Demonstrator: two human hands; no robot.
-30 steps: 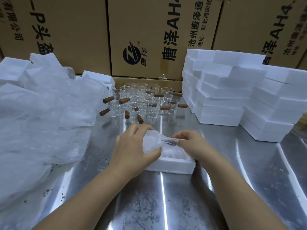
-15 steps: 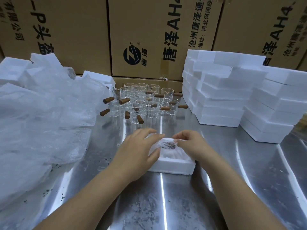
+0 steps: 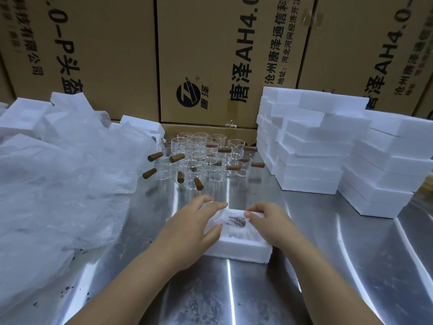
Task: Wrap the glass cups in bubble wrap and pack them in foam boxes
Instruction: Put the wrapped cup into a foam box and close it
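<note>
Two hands are engaged at one foam box (image 3: pixel 239 250), which is placed on the steel worktop (image 3: pixel 339 266) directly in front of the person. A wrapped cup (image 3: pixel 232 222) is seated in the recess of this box, with its brown handle visible through the wrap and directed to the right. The left hand (image 3: pixel 192 233) is laid over the left end of the wrapped cup; its fingers are nearly straight and spread, so its grip is open and nothing is clasped. The right hand (image 3: pixel 269 225) is applied to the handle end, where the wrap is pinched between the curled fingertips and the thumb. Unwrapped cups (image 3: pixel 201 160) with wooden handles are grouped upright on the worktop behind the box, well apart from both hands. A loose heap of bubble wrap (image 3: pixel 61 184) is spread over the left part of the worktop. Closed foam boxes are stacked in stepped stacks (image 3: pixel 328 148) at the right. Printed cartons (image 3: pixel 210 55) are lined up along the back of the worktop.
</note>
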